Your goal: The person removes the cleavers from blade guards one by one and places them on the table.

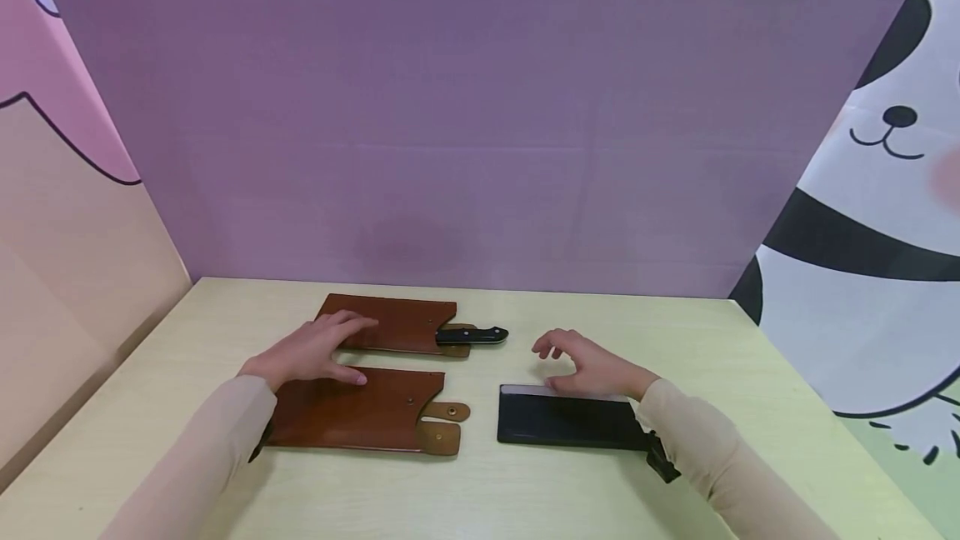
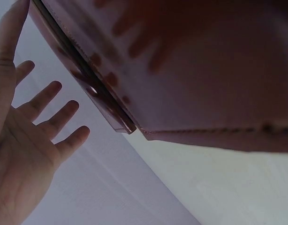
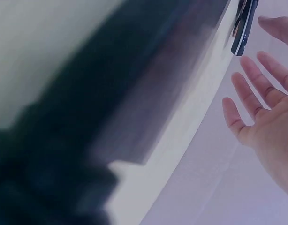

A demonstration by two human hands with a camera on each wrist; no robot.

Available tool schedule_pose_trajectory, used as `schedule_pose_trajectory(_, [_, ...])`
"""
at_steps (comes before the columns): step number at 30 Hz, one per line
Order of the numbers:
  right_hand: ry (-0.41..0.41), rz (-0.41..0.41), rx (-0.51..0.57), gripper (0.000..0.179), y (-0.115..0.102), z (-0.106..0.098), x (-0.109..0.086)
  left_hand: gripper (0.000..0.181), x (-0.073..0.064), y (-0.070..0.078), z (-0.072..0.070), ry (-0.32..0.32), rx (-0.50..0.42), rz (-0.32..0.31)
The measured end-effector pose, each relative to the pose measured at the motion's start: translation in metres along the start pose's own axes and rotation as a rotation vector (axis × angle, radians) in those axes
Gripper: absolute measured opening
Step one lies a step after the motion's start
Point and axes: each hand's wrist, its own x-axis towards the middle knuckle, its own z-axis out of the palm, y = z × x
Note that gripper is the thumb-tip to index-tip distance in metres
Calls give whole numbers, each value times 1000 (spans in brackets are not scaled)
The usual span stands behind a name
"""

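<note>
My left hand (image 1: 311,354) hovers with thumb and fingers spread over two brown leather sheaths, fingers over the far one and thumb over the near one. From the far sheath (image 1: 390,311) sticks a knife's black riveted handle (image 1: 472,336). The near sheath (image 1: 360,423) has two snap straps (image 1: 446,412) at its right end; a bit of something black shows at its left end. A black cleaver (image 1: 570,422) with a bare grey edge lies at right, its handle partly behind my sleeve. Loosely bent and holding nothing, my right hand (image 1: 596,362) is over the cleaver's far edge.
Everything lies on a pale wooden table (image 1: 480,490). A purple cloth backdrop (image 1: 480,123) rises behind its far edge. Cartoon-printed panels stand on both sides, with a panda (image 1: 885,215) on the right one.
</note>
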Motion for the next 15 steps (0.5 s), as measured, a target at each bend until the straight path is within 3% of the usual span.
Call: schedule_pose_trajectory(15, [8,36,-98,40,-3,-1,42,80,19,-5,-8,-6,48,-37])
